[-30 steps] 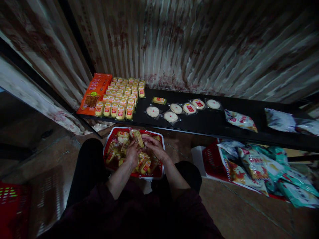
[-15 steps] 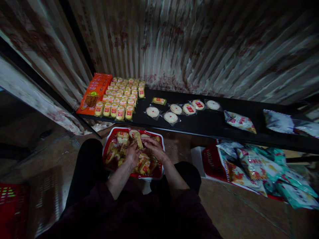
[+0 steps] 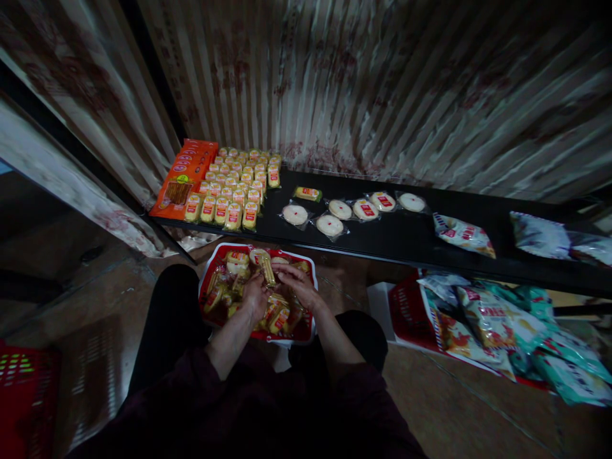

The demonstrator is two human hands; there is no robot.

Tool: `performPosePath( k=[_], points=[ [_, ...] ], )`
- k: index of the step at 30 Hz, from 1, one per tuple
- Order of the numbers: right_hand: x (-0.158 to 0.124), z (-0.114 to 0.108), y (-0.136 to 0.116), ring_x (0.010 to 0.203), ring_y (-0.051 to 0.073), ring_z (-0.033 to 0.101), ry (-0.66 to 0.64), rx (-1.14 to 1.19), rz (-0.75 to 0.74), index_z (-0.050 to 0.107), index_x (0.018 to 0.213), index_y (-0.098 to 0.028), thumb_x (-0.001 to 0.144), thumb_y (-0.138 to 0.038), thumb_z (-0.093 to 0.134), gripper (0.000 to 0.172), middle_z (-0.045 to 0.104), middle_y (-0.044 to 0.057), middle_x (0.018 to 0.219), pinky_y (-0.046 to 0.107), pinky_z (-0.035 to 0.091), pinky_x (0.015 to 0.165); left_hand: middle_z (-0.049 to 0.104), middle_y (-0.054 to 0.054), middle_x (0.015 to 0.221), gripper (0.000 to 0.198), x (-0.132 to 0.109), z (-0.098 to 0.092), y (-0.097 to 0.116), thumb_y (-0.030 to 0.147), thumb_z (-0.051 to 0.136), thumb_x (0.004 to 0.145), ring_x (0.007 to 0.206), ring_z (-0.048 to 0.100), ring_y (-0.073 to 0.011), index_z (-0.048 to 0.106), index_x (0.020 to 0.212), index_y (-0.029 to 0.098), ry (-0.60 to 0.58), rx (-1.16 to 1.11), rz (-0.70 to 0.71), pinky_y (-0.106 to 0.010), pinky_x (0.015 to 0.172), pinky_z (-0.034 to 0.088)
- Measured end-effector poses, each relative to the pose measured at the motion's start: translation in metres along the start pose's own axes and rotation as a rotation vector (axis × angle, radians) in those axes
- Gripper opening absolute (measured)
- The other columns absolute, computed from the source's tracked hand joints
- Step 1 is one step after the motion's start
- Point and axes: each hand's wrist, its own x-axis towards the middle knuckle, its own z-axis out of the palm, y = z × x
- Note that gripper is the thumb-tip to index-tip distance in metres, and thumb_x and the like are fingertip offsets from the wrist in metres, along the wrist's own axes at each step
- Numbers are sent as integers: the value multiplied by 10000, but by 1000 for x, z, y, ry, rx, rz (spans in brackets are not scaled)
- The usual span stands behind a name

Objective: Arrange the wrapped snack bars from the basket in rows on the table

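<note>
A red basket [image 3: 306, 275] full of small yellow wrapped snack packets sits on the floor between my knees. Both my hands are inside it, close together. My left hand [image 3: 255, 295] and my right hand [image 3: 297, 285] pinch a yellow ribbed packet [image 3: 268, 270] held upright between them. Rows of the same yellow packets [image 3: 234, 186] lie on the left end of the black shelf [image 3: 406, 242] in front of me.
Orange boxes [image 3: 184, 177] sit at the shelf's far left. One loose yellow packet [image 3: 306, 193] and several round white cakes [image 3: 329, 224] lie mid-shelf, bags [image 3: 463, 233] to the right. Another basket with green and white snack bags [image 3: 497, 322] stands lower right. A red crate [image 3: 26, 398] is lower left.
Both hands stay in the basket and have barely shifted, still working the same upright packet. The view has moved slightly.
</note>
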Motion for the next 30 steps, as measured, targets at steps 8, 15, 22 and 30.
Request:
performPosePath(
  k=[8,15,22,30],
  points=[
    [0,1,-2,1035,213,605,27,-88,0,681,1035,-256,759,-464,679,345,665,37,1100,377,440,955,643,-20,752,139,5,-3,-4,77,484,808,625,590,-97,595,831,158,31,17,14,-239,630,510],
    [2,2,-1,1052,197,585,101,-190,-11,624,1077,-263,732,-410,692,382,630,32,1118,368,446,949,650,-29,828,123,5,-3,-7,85,593,750,688,602,-98,593,845,164,93,99,117,-256,676,528],
    [2,1,4,961,195,610,92,-289,12,641,1063,-246,758,-405,657,344,669,41,1066,368,468,894,655,-26,842,172,9,-8,-11,156,641,706,721,607,-127,600,872,174,116,177,262,-278,691,495],
    [2,4,3,970,195,613,102,-269,35,619,1087,-226,741,-414,669,397,673,41,1013,366,470,903,645,-34,876,145,19,-13,-21,131,576,729,822,595,-141,583,869,168,83,376,500,-286,825,452]
  ],
)
